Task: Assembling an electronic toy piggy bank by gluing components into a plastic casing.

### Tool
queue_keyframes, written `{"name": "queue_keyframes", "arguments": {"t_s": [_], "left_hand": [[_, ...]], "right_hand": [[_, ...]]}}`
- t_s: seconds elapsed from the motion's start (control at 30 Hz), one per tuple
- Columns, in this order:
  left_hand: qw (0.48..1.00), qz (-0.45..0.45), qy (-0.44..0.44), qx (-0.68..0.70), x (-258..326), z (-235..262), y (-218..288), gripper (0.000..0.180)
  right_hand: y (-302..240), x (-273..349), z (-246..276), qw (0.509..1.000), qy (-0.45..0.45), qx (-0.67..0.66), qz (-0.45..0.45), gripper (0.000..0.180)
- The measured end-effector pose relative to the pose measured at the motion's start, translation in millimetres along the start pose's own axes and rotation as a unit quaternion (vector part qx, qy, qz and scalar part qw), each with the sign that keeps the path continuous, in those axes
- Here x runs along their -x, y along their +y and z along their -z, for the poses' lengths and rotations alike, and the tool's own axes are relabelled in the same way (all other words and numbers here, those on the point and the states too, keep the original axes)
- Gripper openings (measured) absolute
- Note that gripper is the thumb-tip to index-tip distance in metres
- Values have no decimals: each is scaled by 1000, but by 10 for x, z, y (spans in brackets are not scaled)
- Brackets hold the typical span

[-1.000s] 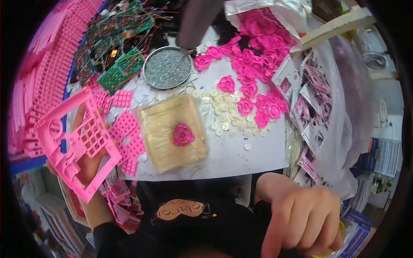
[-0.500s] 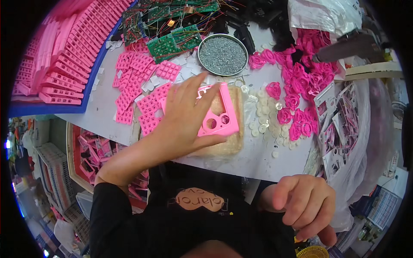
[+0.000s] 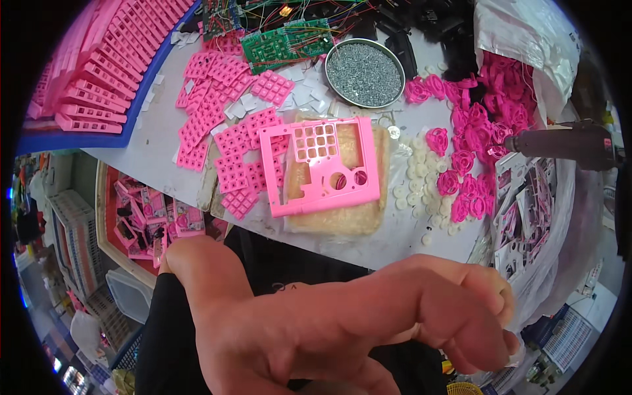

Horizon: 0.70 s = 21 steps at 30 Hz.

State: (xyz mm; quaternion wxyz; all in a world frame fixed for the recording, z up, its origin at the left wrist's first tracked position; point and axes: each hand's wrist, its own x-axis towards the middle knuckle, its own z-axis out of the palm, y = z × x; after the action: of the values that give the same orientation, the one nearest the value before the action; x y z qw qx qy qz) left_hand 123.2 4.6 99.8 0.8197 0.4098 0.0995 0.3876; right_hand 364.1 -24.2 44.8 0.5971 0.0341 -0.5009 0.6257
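The table (image 3: 151,131) is crowded. Rows of pink mouldings (image 3: 85,85) are stacked along its far left edge. A heap of pink round parts (image 3: 474,131) spills from a bag toward the right edge.

The left hand (image 3: 355,322) is raised close to the camera, off the table's near edge and well apart from the work. Its fingers are bent over loosely. Whether they pinch anything small cannot be told. The right hand is not in view.

The frame (image 3: 316,197) lies flat on a pale pad (image 3: 336,220) at the middle of the near edge, with nothing touching it. It is a thin pink plastic panel with a grid of square openings near its far side and two round holes lower right.

It looks light and fairly stiff, though the bars between the openings are slender and would likely flex or snap if pressed or twisted. The smooth plastic may slip, so the solid outer rim is the safer hold, thumb over one long edge and fingers under. The soft pad gives room to get fingertips beneath it.

Pink keypads (image 3: 210,112) lie loose to the frame's left. A round dish of screws (image 3: 364,71) sits just beyond it, beside green boards (image 3: 283,43). White discs (image 3: 415,171) are scattered to its right.
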Motion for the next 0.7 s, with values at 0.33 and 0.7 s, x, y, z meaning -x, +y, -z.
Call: {"name": "queue_keyframes", "arguments": {"t_s": [0.33,0.7], "left_hand": [[999,-40,4,-12,20,-47,-40,63],[999,-34,28,-8,40,-18,-18,60]], "right_hand": [[75,52,62,998,-3,-57,-11,48],[192,31,33,997,25,-71,1,47]]}}
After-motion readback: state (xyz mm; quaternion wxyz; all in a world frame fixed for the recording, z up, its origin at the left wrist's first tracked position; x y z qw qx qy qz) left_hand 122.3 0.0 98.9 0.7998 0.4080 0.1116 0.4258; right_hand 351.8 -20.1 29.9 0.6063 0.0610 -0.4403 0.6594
